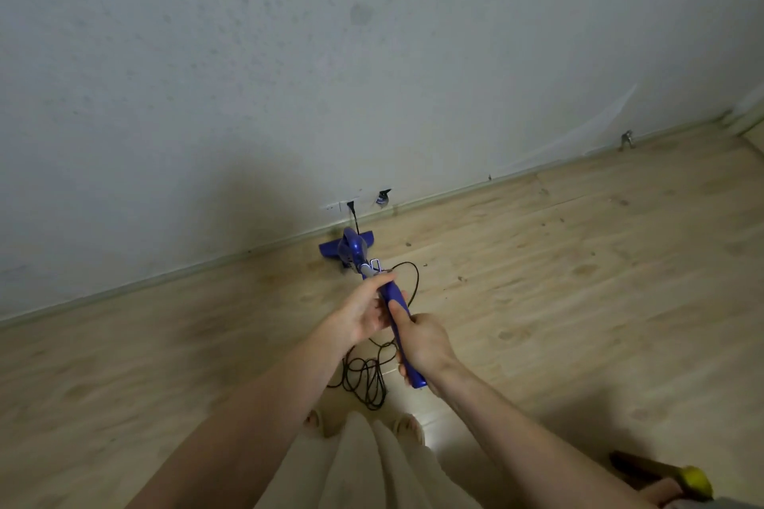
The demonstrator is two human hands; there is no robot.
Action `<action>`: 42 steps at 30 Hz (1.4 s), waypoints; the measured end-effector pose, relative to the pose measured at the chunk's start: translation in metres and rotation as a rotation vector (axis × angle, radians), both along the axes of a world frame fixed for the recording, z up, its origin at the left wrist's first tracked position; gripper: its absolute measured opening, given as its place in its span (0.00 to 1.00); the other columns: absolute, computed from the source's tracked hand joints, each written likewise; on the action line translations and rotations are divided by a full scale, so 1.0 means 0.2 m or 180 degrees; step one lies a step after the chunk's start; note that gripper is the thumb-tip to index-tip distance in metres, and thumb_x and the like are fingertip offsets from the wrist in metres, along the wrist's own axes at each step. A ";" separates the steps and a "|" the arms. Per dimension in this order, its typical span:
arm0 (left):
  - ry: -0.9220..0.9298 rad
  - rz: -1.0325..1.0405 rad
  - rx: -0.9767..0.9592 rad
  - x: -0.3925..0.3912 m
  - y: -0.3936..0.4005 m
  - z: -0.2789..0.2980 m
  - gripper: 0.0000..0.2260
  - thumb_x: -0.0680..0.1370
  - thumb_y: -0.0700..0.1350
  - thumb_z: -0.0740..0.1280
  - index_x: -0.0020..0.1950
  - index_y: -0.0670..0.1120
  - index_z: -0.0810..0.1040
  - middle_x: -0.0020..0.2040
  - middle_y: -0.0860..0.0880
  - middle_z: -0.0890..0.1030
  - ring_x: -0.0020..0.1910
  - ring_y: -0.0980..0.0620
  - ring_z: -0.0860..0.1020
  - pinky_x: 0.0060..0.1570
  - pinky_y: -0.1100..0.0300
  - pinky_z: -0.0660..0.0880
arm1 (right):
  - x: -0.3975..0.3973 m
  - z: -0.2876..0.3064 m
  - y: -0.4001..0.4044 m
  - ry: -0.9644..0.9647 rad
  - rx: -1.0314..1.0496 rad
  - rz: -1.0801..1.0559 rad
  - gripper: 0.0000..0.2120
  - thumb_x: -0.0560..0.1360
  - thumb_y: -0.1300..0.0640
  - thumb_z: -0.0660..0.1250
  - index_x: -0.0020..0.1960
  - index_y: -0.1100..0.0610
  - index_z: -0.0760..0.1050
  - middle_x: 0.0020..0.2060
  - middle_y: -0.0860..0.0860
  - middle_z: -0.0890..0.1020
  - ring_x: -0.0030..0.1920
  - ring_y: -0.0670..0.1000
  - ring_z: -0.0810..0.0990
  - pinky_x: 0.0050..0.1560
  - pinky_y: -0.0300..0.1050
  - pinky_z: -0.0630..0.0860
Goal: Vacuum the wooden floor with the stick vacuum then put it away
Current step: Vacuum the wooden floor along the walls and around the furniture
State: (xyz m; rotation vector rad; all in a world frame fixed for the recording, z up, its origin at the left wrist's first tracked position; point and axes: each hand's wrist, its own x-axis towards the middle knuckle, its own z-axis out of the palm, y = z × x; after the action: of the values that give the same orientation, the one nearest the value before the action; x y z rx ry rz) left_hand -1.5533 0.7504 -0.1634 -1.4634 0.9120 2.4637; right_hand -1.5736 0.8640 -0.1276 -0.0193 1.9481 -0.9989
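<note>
A blue stick vacuum [350, 247] stands on the light wooden floor [558, 269], its floor head close to the skirting board. My right hand [419, 345] grips the lower end of its blue handle. My left hand [360, 312] holds the handle higher up, near the grey tube, with fingers curved around it. Its black cord [366, 378] lies in loose coils on the floor under my hands and runs up to a plug in a wall socket [351, 206].
A grey-white wall [330, 54] fills the upper half. Small dark crumbs [461, 279] are scattered on the boards to the right of the vacuum. My feet [407, 428] show at the bottom centre. A dark and yellow object [686, 479] sits at the bottom right.
</note>
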 end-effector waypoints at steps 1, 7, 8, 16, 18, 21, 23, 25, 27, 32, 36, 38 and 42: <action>-0.0017 0.0050 -0.0009 -0.03 0.00 0.00 0.09 0.77 0.46 0.68 0.52 0.41 0.74 0.46 0.42 0.80 0.41 0.49 0.79 0.42 0.55 0.77 | -0.03 -0.01 -0.01 -0.0038 -0.0011 0.0029 0.22 0.81 0.42 0.57 0.40 0.60 0.71 0.26 0.55 0.76 0.20 0.51 0.73 0.21 0.39 0.69; 0.0005 0.0179 -0.0017 -0.16 -0.04 -0.04 0.14 0.79 0.50 0.65 0.52 0.39 0.73 0.43 0.41 0.78 0.42 0.46 0.79 0.42 0.53 0.78 | -0.18 -0.05 -0.02 -0.0330 -0.0204 0.0063 0.19 0.80 0.42 0.58 0.39 0.56 0.69 0.24 0.54 0.73 0.19 0.50 0.71 0.21 0.39 0.69; -0.0004 0.0154 -0.0019 -0.17 -0.04 -0.05 0.14 0.80 0.51 0.64 0.51 0.39 0.72 0.43 0.41 0.78 0.42 0.45 0.79 0.39 0.53 0.79 | -0.19 -0.06 -0.01 -0.0391 -0.0215 0.0062 0.20 0.80 0.41 0.58 0.39 0.56 0.69 0.24 0.53 0.72 0.18 0.50 0.70 0.21 0.39 0.69; -0.0304 0.0133 -0.0225 -0.08 0.08 -0.09 0.19 0.80 0.50 0.64 0.62 0.37 0.68 0.44 0.39 0.78 0.38 0.47 0.79 0.27 0.61 0.78 | -0.10 -0.08 0.09 -0.0226 0.0021 0.0453 0.19 0.80 0.42 0.59 0.41 0.57 0.68 0.28 0.53 0.74 0.20 0.48 0.71 0.23 0.39 0.70; -0.0322 0.0197 -0.0222 -0.01 0.06 -0.08 0.18 0.80 0.50 0.64 0.61 0.38 0.68 0.42 0.38 0.78 0.38 0.47 0.79 0.27 0.61 0.78 | -0.03 -0.06 0.07 -0.0190 0.0042 0.0493 0.18 0.80 0.43 0.59 0.41 0.57 0.67 0.28 0.53 0.74 0.20 0.47 0.71 0.22 0.38 0.70; -0.0279 0.0258 -0.0163 0.15 0.01 -0.04 0.17 0.80 0.49 0.65 0.61 0.38 0.69 0.42 0.37 0.78 0.38 0.46 0.79 0.26 0.60 0.78 | 0.13 -0.02 0.01 -0.0175 0.0033 0.0453 0.19 0.81 0.44 0.59 0.41 0.58 0.68 0.28 0.53 0.74 0.20 0.48 0.71 0.22 0.37 0.69; -0.0233 0.0218 -0.0097 0.28 -0.03 -0.02 0.16 0.80 0.48 0.65 0.59 0.38 0.70 0.42 0.36 0.79 0.38 0.45 0.79 0.26 0.60 0.78 | 0.26 0.01 -0.02 -0.0173 0.0026 0.0416 0.19 0.81 0.44 0.58 0.41 0.59 0.69 0.27 0.53 0.74 0.21 0.49 0.71 0.23 0.39 0.70; -0.0209 0.0140 -0.0037 0.42 -0.07 0.01 0.14 0.80 0.48 0.64 0.57 0.38 0.70 0.43 0.36 0.79 0.38 0.45 0.80 0.28 0.59 0.79 | 0.40 0.03 -0.06 -0.0194 0.0047 0.0379 0.20 0.81 0.44 0.58 0.41 0.59 0.69 0.26 0.53 0.74 0.20 0.49 0.71 0.24 0.39 0.71; -0.0152 0.0112 0.0011 0.58 -0.13 0.02 0.14 0.80 0.48 0.65 0.55 0.38 0.70 0.44 0.35 0.79 0.39 0.44 0.80 0.29 0.58 0.80 | 0.55 0.06 -0.11 -0.0177 0.0093 0.0375 0.20 0.81 0.44 0.58 0.40 0.59 0.69 0.26 0.54 0.74 0.19 0.49 0.71 0.22 0.38 0.69; -0.0121 0.0156 0.0062 0.97 -0.31 0.07 0.13 0.79 0.47 0.66 0.54 0.38 0.71 0.44 0.36 0.78 0.38 0.44 0.81 0.30 0.55 0.80 | 0.92 0.12 -0.26 -0.0175 0.0138 0.0428 0.20 0.81 0.44 0.59 0.40 0.60 0.68 0.26 0.55 0.74 0.18 0.49 0.71 0.20 0.36 0.67; -0.0087 0.0182 0.0137 1.21 -0.42 0.10 0.10 0.80 0.45 0.65 0.50 0.39 0.70 0.44 0.36 0.76 0.38 0.43 0.80 0.26 0.55 0.79 | 1.16 0.14 -0.37 -0.0215 0.0152 0.0484 0.20 0.80 0.43 0.59 0.41 0.58 0.69 0.27 0.54 0.75 0.21 0.49 0.72 0.23 0.38 0.69; -0.0066 0.0181 0.0195 1.28 -0.46 0.09 0.10 0.80 0.45 0.65 0.49 0.39 0.69 0.46 0.36 0.75 0.38 0.43 0.79 0.26 0.54 0.80 | 1.24 0.14 -0.41 -0.0198 0.0198 0.0507 0.20 0.80 0.42 0.59 0.42 0.59 0.69 0.28 0.54 0.75 0.22 0.49 0.73 0.24 0.39 0.70; -0.0012 0.0155 0.0236 1.34 -0.54 0.09 0.10 0.80 0.45 0.65 0.48 0.40 0.69 0.43 0.37 0.75 0.37 0.44 0.79 0.29 0.54 0.81 | 1.29 0.16 -0.50 -0.0193 0.0273 0.0440 0.19 0.80 0.42 0.60 0.44 0.59 0.68 0.31 0.56 0.75 0.21 0.50 0.72 0.22 0.37 0.69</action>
State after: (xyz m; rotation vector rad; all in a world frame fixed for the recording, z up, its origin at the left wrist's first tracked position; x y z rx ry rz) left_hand -1.2862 0.6424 -0.1460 -1.4824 0.7845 2.4995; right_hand -1.3152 0.7650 -0.0962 -0.0734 1.9050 -0.8160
